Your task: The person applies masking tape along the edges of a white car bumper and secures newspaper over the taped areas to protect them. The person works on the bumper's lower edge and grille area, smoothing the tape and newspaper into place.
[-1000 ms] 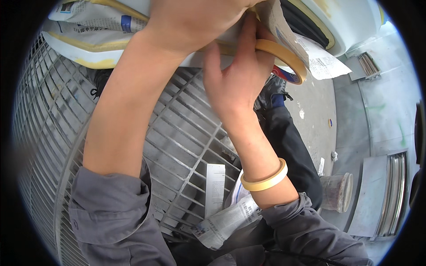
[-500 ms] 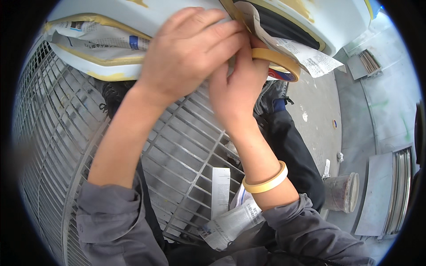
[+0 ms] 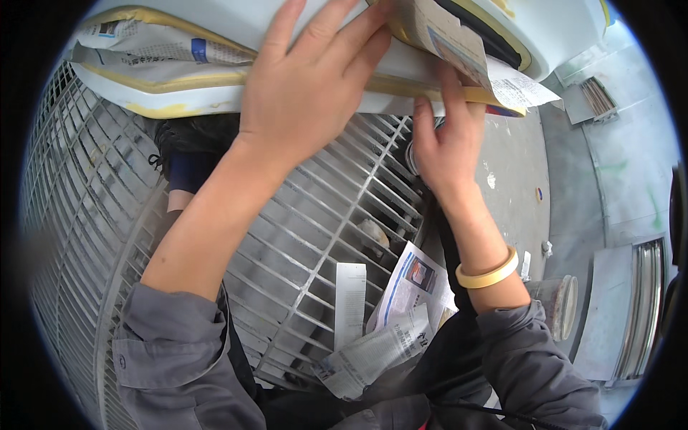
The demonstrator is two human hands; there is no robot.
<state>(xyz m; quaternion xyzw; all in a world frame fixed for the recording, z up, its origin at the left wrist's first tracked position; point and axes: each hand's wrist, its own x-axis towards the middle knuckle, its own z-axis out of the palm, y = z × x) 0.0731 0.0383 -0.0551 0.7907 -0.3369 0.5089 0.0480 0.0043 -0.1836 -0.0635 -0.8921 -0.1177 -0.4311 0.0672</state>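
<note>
Left hand (image 3: 308,97) splayed over white panel (image 3: 204,11), right hand (image 3: 453,140) gripping tape roll (image 3: 486,96) at panel edge under newspaper flap (image 3: 455,46); uneven tape pull could crease or lift the paper.

Two hands (image 3: 304,93) (image 3: 454,140) and one white panel (image 3: 562,36) are above one metal grating (image 3: 322,264), three loose papers (image 3: 373,351) near it, two tape rolls (image 3: 494,276), one small ring (image 3: 539,193) and one bucket (image 3: 566,308) to its right.

rolled-up grey sleeves (image 3: 172,351) and black trousers (image 3: 455,351) are worn, with a yellow tape ring (image 3: 491,279) round the right forearm (image 3: 466,222).
</note>
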